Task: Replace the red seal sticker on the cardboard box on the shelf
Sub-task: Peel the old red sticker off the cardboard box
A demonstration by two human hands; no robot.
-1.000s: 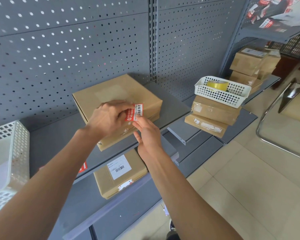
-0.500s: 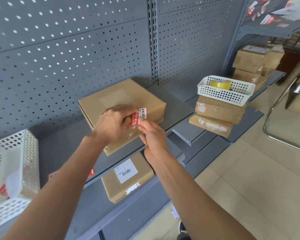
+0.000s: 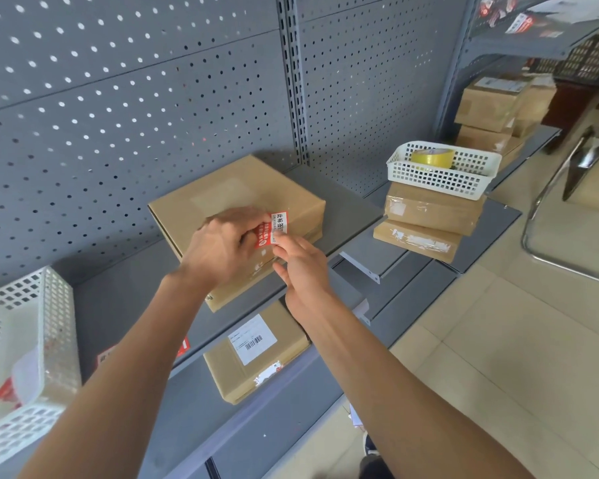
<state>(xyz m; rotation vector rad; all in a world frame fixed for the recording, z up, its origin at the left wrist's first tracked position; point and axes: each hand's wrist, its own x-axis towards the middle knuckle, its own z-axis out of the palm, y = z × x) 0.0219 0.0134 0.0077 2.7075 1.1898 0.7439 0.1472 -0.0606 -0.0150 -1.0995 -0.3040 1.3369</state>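
Red seal sticker (image 3: pixel 272 229): white strip of black Chinese characters along its far edge, small print unreadable; long axis runs away from the viewer. Held over the cardboard box (image 3: pixel 242 202) on the shelf (image 3: pixel 353 243). Left hand (image 3: pixel 222 248) and right hand (image 3: pixel 300 267) both pinch it. Lower box (image 3: pixel 256 354) carries a barcode label.

two hands (image 3: pixel 229 247), two baskets (image 3: pixel 443 171), one sticker (image 3: pixel 274 229)
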